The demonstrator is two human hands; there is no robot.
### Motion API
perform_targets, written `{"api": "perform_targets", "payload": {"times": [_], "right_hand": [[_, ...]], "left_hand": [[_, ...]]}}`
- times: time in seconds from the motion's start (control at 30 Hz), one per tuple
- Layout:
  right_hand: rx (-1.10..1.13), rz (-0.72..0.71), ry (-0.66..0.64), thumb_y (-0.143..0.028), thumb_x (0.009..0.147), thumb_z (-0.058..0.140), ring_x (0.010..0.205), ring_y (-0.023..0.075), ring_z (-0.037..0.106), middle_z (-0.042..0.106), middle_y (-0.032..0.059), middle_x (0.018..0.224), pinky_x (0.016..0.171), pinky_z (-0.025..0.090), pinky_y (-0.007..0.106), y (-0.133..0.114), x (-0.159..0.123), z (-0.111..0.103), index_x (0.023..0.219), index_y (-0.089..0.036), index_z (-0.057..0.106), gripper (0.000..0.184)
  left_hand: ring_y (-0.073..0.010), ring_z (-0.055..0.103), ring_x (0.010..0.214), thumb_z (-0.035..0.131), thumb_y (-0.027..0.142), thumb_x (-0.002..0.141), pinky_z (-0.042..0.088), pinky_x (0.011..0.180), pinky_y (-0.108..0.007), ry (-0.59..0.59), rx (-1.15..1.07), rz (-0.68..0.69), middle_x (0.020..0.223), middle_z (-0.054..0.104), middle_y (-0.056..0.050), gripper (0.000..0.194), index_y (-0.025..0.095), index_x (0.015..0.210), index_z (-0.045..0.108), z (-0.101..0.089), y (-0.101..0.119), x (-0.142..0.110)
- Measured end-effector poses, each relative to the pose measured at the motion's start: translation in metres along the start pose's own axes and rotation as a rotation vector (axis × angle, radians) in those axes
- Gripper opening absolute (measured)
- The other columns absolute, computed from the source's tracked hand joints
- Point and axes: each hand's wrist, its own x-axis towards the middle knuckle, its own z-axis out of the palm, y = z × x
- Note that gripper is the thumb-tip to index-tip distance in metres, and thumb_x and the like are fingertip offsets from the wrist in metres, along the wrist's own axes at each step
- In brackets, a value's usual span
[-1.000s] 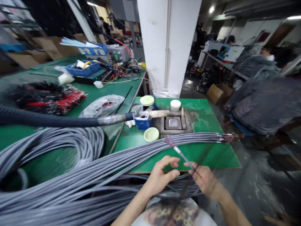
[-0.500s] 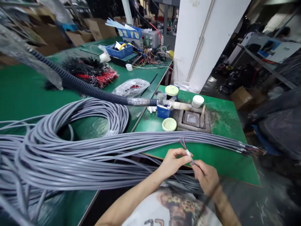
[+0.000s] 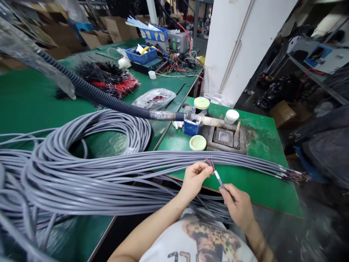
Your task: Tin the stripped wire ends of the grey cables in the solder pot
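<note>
My right hand (image 3: 236, 203) pinches a grey cable just below its stripped end (image 3: 217, 177), where a white sheath shows. My left hand (image 3: 194, 178) pinches the thin coloured wires (image 3: 209, 162) that fan out of that end. Both hands hover over the near edge of a small green table (image 3: 259, 189), just in front of my chest. A long bundle of grey cables (image 3: 136, 171) runs across the table behind my hands. Its stripped ends (image 3: 294, 176) stick out past the right edge.
A large coil of grey cables (image 3: 81, 153) fills the left bench. A black corrugated hose (image 3: 109, 102) ends over a grey metal pot (image 3: 225, 137). Beside it stand a blue box (image 3: 191, 127), white jars (image 3: 231, 116) and a pale lid (image 3: 197, 142). Further back lie red-black wires (image 3: 109, 82).
The view swung left and down. My hands drew slightly apart along the cable end, the left now at the coloured wire tips, the right lower on the sheath.
</note>
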Motion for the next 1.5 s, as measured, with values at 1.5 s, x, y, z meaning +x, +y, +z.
{"api": "perform_targets", "payload": {"times": [1.5], "right_hand": [[1.38,0.402,-0.11,-0.056,0.075,0.066,0.027,0.0044,0.027,0.041,-0.0081,0.035,0.03,0.031,0.018,0.008,0.027,0.021,0.086,-0.011,0.066,0.046]], "left_hand": [[-0.0151,0.055,0.061,0.058,0.009,0.083,0.045,0.058,-0.027,-0.315,0.667,1.055,0.07,0.066,-0.003,0.018,0.019,0.096,0.066,0.008,-0.005,-0.003]]}}
